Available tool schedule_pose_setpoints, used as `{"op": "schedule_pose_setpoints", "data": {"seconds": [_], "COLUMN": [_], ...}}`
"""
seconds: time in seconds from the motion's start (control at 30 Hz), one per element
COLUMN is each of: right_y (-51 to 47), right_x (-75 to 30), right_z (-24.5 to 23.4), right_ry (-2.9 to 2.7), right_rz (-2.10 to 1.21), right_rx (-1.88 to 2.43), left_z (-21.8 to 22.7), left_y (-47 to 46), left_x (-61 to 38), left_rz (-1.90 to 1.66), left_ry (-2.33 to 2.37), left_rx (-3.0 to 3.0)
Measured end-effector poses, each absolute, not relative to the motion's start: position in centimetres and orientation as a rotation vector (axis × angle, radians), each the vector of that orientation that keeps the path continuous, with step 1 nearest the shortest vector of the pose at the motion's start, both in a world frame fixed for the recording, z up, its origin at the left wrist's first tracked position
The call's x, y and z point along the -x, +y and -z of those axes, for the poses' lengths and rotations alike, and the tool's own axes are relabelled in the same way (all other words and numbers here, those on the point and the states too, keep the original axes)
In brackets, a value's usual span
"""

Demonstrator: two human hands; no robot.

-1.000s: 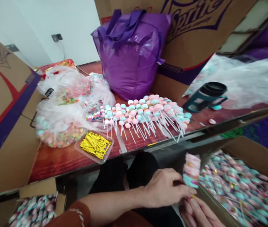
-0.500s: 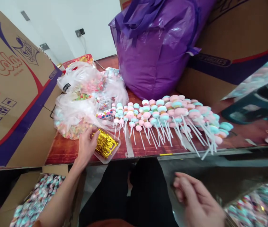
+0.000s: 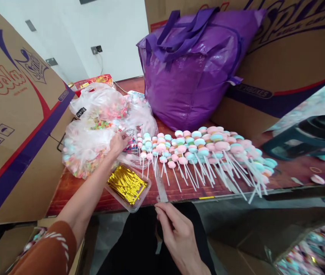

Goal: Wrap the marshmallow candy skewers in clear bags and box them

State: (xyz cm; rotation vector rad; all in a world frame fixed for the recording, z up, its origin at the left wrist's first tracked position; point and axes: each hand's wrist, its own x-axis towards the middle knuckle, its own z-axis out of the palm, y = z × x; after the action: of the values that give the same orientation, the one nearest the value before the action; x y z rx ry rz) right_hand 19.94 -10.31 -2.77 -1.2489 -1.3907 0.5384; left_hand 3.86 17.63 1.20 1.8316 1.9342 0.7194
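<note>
My left hand [image 3: 119,143] reaches over the table, its fingers closed together at the small clear plastic bags with a colourful print [image 3: 131,143]. Just below that wrist sits a clear plastic tray [image 3: 134,208] full of gold twist ties [image 3: 126,184]. My right hand [image 3: 176,233] hovers over my lap near the table edge, thumb and fingers pinched; whatever is between them is hidden. Pink and blue marshmallow skewers [image 3: 199,143] lie in a long overlapping row, white sticks toward me. Large clear bags of marshmallows and colourful sweets [image 3: 85,147] stand left of my left hand.
A big purple bag [image 3: 191,76] stands behind the skewers. Printed cardboard boxes flank the table, left [image 3: 16,114] and right [image 3: 294,57]. A dark teal bottle [image 3: 297,137] lies at right beside a loose pink sweet [image 3: 317,179]. An open box of wrapped sweets [image 3: 314,252] is below.
My left hand has gone from the twist-tie tray up to the small printed bags. My right hand has moved left, nearer the table edge. The view has shifted slightly.
</note>
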Motion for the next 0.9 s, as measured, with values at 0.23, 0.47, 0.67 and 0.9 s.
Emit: {"op": "schedule_pose_setpoints", "data": {"seconds": [0.23, 0.47, 0.67, 0.9], "right_y": [-5.3, -2.0, -4.0, -4.9], "right_x": [-17.9, -15.8, -18.2, -19.9], "right_z": [0.4, 0.6, -0.8, -1.5], "right_ry": [-0.935, -0.546, -0.911, -1.212], "right_rz": [-0.903, -1.033, -1.011, -0.929], "right_rx": [1.306, 1.120, 1.237, 1.318], "left_z": [-2.8, -1.8, -3.2, -1.3], "left_y": [8.1, -0.3, -1.6, -1.8], "left_x": [-5.6, -8.1, -6.9, -6.8], "left_rz": [-1.218, -1.400, -0.943, -1.153], "left_ry": [1.179, 0.943, 0.778, 0.847], "left_rx": [-1.307, -0.481, 0.154, -0.109]}}
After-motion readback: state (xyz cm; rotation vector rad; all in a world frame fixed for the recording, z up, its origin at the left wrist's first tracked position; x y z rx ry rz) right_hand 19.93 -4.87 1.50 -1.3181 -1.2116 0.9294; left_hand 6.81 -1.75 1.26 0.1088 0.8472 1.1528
